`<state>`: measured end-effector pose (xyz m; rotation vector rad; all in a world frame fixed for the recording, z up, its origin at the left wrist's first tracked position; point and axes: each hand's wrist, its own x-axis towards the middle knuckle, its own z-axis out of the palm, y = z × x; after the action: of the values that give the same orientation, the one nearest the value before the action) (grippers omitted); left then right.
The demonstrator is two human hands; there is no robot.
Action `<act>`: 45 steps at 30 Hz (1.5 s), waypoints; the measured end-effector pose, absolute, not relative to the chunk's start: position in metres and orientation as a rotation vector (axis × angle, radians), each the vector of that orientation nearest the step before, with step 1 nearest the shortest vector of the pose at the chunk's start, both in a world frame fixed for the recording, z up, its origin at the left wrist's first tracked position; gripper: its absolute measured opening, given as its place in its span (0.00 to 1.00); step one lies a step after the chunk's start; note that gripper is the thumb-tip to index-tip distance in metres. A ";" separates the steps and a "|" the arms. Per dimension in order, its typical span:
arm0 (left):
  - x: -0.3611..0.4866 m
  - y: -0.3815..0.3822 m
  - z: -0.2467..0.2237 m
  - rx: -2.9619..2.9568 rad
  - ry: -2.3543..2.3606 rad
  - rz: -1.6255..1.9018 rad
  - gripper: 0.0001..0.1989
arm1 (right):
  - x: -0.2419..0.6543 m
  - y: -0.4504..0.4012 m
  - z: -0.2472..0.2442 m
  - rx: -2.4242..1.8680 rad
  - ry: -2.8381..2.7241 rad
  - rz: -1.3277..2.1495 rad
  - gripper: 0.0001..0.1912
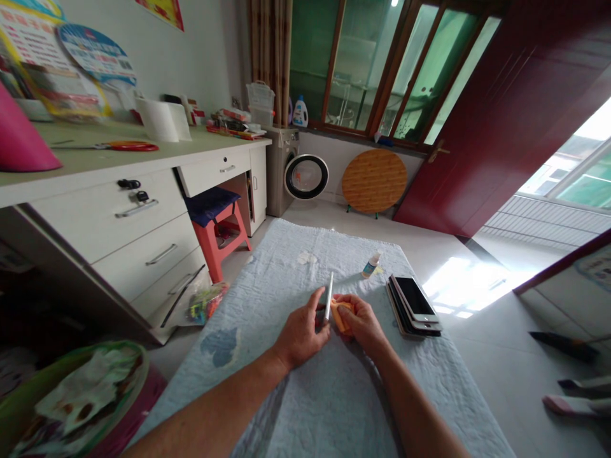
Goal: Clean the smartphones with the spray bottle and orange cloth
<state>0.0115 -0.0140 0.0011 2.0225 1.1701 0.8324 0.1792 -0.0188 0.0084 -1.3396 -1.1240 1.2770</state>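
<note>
My left hand (301,332) grips a thin phone (329,296) by its edges, held upright so that its narrow silver side faces me. Pressed between the fingers of my right hand (361,323) is an orange cloth (342,317), close against the phone's right side. Beyond my hands, a small spray bottle (371,265) stands on the light blue quilted cover (296,254). To the right lies a stack of several phones (415,302), the top one white-framed with a dark screen.
A white desk (143,222) with drawers runs along the left, a red stool (222,238) beside it. A waste bin (138,381) is at the lower left. Further back are a washing machine (279,172) with its door open and a round wooden board (375,181).
</note>
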 end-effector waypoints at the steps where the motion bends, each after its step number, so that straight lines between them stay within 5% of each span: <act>1: 0.012 -0.014 0.001 1.994 1.137 0.848 0.38 | 0.179 -0.019 0.009 -1.348 -1.125 1.284 0.21; 17: 0.010 -0.010 -0.001 2.026 1.139 0.740 0.39 | 0.193 -0.012 -0.004 -1.511 -1.231 0.929 0.19; 30: 0.007 -0.013 0.010 2.255 1.281 0.514 0.29 | 0.196 -0.008 -0.014 -1.554 -1.299 0.725 0.16; 38: 0.006 -0.011 0.002 2.387 1.316 0.581 0.37 | 0.199 -0.008 -0.016 -1.593 -1.403 0.584 0.14; 45: 0.004 -0.011 0.001 2.458 1.227 0.577 0.29 | 0.200 -0.008 -0.014 -1.505 -1.619 0.482 0.10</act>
<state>0.0044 -0.0112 0.0013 2.4575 1.2275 0.5774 0.1995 -0.0079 -0.0138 -1.5048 -1.6193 0.4815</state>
